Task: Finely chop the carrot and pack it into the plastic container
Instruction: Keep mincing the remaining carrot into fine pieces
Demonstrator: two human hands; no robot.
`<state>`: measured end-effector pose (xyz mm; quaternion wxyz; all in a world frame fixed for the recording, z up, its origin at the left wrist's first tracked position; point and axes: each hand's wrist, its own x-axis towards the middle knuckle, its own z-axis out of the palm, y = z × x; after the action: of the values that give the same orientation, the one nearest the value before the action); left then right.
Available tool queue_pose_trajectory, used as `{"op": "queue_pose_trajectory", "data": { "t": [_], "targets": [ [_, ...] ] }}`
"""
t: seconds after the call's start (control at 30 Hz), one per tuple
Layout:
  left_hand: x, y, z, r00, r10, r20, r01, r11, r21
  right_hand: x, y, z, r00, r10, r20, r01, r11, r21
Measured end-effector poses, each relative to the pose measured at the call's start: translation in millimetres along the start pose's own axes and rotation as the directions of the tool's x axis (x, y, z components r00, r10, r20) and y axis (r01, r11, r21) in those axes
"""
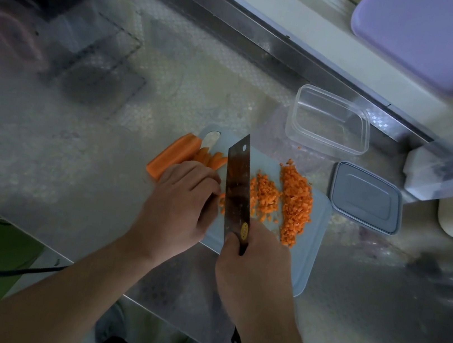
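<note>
1. While the right hand (253, 266) grips the cleaver (239, 186) by its handle, the blade stands against the left hand (183, 204), whose curled fingers press carrot sticks (209, 158) down, probably to guide each cut.
2. Diced carrot (292, 201) lies right of the blade on the cutting board (311, 242).
3. Beyond the board, the plastic container (329, 122) waits, open and empty, with its lid (366, 201) beside.
</note>
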<state>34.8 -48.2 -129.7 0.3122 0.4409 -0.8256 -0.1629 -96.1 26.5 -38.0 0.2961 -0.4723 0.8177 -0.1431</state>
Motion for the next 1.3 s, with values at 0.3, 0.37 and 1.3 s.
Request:
{"op": "queue_pose_trajectory", "data": {
  "t": [0.3,0.37,1.3],
  "targets": [
    [0.0,-1.3,0.5,1.000,-0.002,0.020,0.002,1.000,0.002,-6.8,3.4,6.6,0.999,0.034,0.042,-0.033,0.999,-0.013],
    [0.2,-1.4,0.3,1.000,0.001,0.017,-0.001,1.000,-0.003,-9.4,2.0,7.5,0.998,0.048,0.049,-0.047,0.999,-0.017],
    [1.5,0.8,-0.3,1.000,0.024,0.000,-0.024,0.999,-0.023,4.7,4.8,-3.3,0.999,0.029,-0.021,-0.029,0.999,0.020]
  ]
}}
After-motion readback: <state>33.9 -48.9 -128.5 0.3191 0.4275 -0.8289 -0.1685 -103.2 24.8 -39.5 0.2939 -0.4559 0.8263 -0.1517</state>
